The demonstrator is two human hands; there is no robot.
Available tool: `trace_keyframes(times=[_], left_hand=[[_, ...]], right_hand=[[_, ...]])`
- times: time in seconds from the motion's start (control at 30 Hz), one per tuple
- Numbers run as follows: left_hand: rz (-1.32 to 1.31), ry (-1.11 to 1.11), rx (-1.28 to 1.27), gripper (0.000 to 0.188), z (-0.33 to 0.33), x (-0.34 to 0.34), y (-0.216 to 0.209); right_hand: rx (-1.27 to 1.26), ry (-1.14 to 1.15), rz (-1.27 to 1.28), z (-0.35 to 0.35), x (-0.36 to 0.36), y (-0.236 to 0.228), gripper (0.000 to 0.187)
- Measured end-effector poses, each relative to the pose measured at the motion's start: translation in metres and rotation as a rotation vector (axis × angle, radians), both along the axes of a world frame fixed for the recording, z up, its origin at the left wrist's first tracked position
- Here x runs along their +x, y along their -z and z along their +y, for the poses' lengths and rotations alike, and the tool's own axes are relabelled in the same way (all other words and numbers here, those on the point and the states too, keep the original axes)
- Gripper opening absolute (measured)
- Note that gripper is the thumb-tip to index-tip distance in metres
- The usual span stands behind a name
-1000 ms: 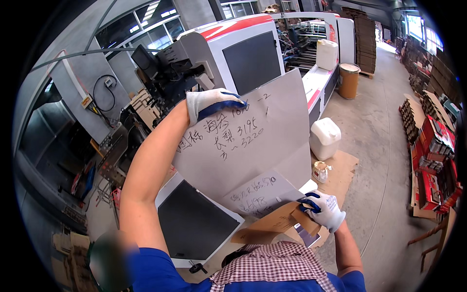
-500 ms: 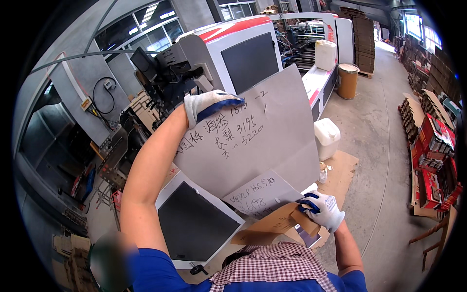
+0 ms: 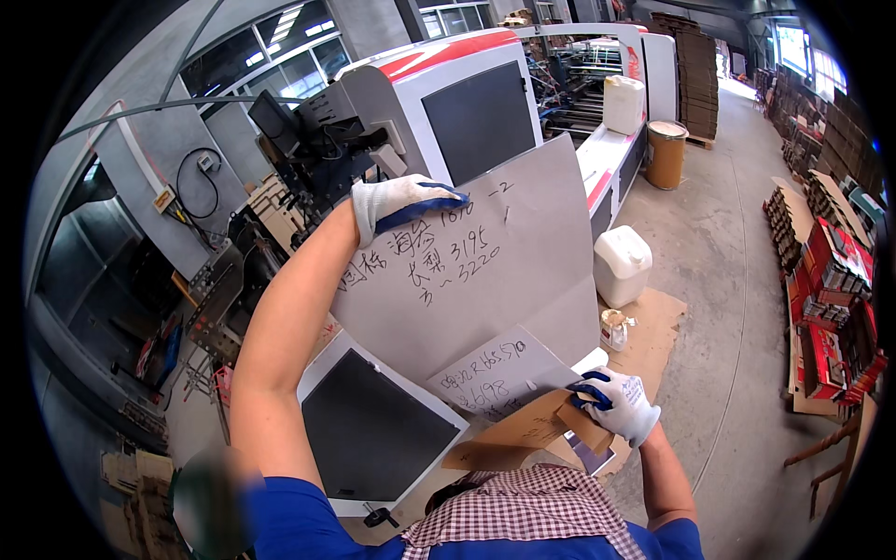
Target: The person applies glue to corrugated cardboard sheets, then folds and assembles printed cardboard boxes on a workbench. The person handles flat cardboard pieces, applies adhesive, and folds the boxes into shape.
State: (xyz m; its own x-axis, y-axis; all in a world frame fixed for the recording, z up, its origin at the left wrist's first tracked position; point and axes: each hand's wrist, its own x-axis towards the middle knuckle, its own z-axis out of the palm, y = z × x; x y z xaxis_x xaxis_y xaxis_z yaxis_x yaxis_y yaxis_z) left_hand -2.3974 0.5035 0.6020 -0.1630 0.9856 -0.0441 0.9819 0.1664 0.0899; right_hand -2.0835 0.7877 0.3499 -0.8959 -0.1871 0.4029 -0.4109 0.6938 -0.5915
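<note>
A white and red machine [image 3: 476, 112] is filling the top middle of the frame; the large grey sheet [image 3: 546, 280], tilting across the centre, is overlapping it in view and could be scuffed if swung against it. The gloved left hand [image 3: 406, 205] is bending over the sheet's upper edge, seemingly gripping it, though its thumb is staying hidden; one slack pinch could let that broad panel sag or crease. A dark-windowed panel [image 3: 373, 425] is sitting at lower left, where the sheet's lower edge might be snagging on a downward tilt. At lower right of centre, the gloved right hand [image 3: 616, 403] is closing around a folded brown cardboard piece [image 3: 509, 434]; too tight a squeeze could buckle it. The smaller grey card [image 3: 499, 373] is lying between sheet and cardboard, its right end meeting the fingertips, so loosening them could make it slide out. Right of the sheet, a white jug [image 3: 623, 266] and a small tub [image 3: 614, 329] are standing near its edge; a sideways swing could be knocking them over.
</note>
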Motion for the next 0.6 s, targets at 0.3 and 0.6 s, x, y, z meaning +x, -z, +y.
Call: trace_keyframes(times=[0.3,0.6], left_hand=[[-0.041,0.003,0.038,0.062,0.004,0.003,0.000],[-0.226,-0.153,0.053,0.060,0.008,-0.002,0.004]], right_hand=[[0.001,0.001,0.005,0.001,-0.002,0.003,0.018],[-0.014,-0.004,0.003,0.002,-0.002,0.005,0.019]])
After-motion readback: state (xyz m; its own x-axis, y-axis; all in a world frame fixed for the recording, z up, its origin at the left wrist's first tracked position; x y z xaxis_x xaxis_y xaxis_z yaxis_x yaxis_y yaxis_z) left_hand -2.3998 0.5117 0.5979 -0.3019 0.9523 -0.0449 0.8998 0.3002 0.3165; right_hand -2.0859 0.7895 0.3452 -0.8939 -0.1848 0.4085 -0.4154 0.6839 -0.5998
